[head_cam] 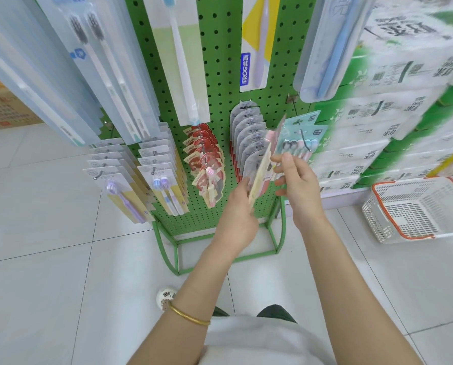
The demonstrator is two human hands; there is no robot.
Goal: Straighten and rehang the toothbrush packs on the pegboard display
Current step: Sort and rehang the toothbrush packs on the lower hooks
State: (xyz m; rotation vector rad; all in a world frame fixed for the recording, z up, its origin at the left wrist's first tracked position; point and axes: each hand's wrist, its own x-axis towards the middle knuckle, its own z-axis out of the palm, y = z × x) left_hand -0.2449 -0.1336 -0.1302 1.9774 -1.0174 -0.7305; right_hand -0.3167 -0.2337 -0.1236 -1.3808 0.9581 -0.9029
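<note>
Toothbrush pack (260, 172): cream and pink card, seen edge-on, tilted, held off its peg in front of the pegboard (221, 75), low and right of centre.
Surroundings: grey packs (246, 135) just to its left, teal packs (300, 135) on a hook behind it, red packs (207, 159) further left; white basket (415, 210) on the floor.
Left hand (237, 206): grips the pack's lower edge.
Right hand (297, 180): thumb and fingers pinch its upper part.

The pegboard (220, 75) stands on the floor (48, 259) at frame centre, with toothbrush packs (207, 159) hanging in rows across it. Stacked cartons (394, 106) rise to its right, a basket (375, 217) on the floor before them; a box (6, 111) sits far left.
</note>
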